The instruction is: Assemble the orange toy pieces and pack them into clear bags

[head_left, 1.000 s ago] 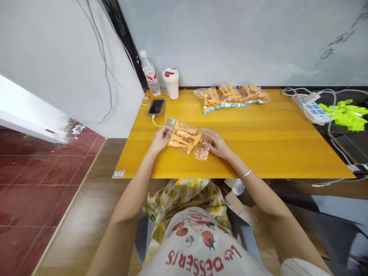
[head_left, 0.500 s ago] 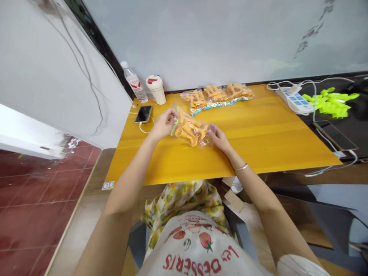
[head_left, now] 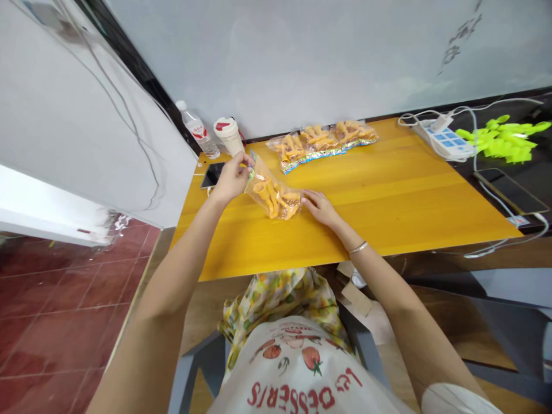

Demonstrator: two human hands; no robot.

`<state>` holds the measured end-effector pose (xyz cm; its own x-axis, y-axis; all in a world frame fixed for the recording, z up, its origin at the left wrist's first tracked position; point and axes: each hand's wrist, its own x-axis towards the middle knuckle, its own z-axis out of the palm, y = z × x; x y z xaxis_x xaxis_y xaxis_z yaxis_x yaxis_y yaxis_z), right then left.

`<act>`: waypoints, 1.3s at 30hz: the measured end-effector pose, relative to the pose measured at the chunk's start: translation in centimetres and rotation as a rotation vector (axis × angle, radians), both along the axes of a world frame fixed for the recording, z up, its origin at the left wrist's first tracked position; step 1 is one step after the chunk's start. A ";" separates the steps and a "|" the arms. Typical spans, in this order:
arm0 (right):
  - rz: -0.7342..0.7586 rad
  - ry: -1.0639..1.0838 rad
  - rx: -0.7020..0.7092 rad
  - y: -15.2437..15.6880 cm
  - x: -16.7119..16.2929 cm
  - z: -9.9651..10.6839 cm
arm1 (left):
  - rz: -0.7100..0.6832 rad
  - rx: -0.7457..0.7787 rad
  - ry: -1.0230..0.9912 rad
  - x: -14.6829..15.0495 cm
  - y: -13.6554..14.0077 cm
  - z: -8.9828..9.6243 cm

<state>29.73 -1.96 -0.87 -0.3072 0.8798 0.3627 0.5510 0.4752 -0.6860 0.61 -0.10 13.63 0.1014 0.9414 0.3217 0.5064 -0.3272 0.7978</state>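
A clear plastic bag [head_left: 276, 195] holding several orange plastic pieces, funnel-like or trumpet-like in shape, hangs tilted over the yellow table [head_left: 366, 207]. My left hand [head_left: 233, 178] is closed in a pinch on its upper left end, where a green and blue printed strip shows. At the bag's lower right corner, my right hand [head_left: 321, 208] holds the edge between thumb and fingers. Behind it, several similar filled bags [head_left: 319, 144] lie in an overlapping row along the back of the table.
A water bottle [head_left: 198, 131] and a white cup [head_left: 229, 137] stand at the back left, near a phone [head_left: 211, 174] partly behind my left hand. To the right are a power strip [head_left: 451, 144], cables, bright yellow-green plastic pieces [head_left: 502, 138] and another phone [head_left: 513, 190].
Both hands and the bag have moved left, and my left hand has risen. The bag is now tilted more steeply, its printed end higher.
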 end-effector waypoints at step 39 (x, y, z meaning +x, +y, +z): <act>0.429 -0.349 0.403 2.6 -10.3 3.0 | 0.371 -0.542 -0.454 -8.1 -1.6 -12.1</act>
